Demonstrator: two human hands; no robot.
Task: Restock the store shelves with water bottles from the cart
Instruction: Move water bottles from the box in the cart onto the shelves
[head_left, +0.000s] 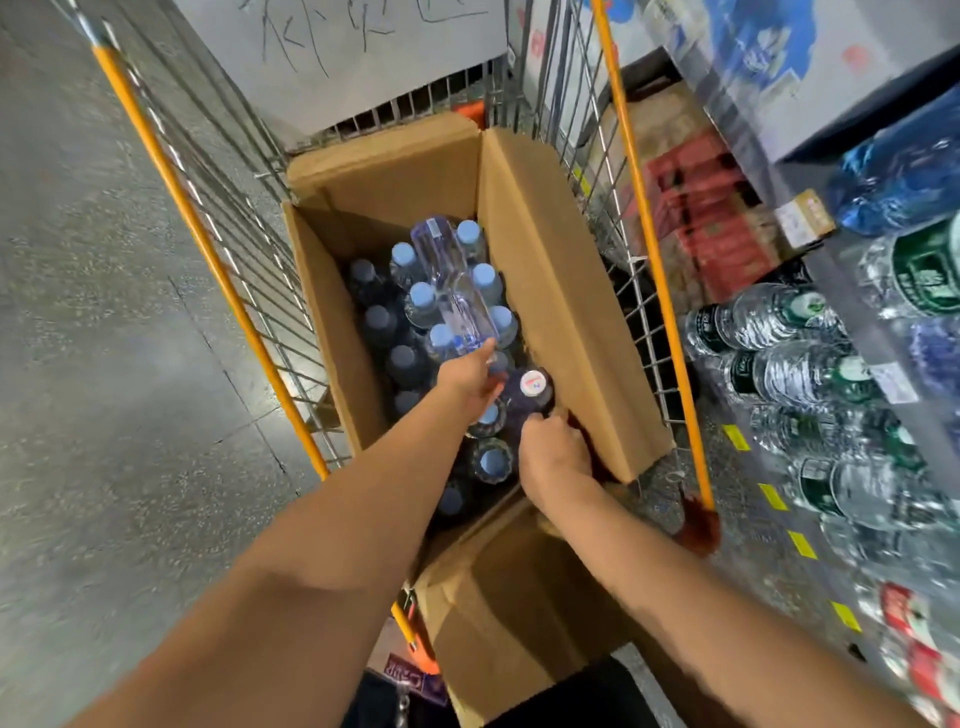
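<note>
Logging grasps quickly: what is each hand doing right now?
Left hand: grips the lying bottle.
Right hand: grips the capped bottle.

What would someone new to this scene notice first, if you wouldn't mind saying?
Probably the open cardboard box in the orange-framed wire cart, packed with blue-capped bottles. Both hands reach in: the left hand holds a bottle lying flat across the caps, and the right hand grips a dark bottle. To the right, shelves carry green-labelled water bottles.
</note>
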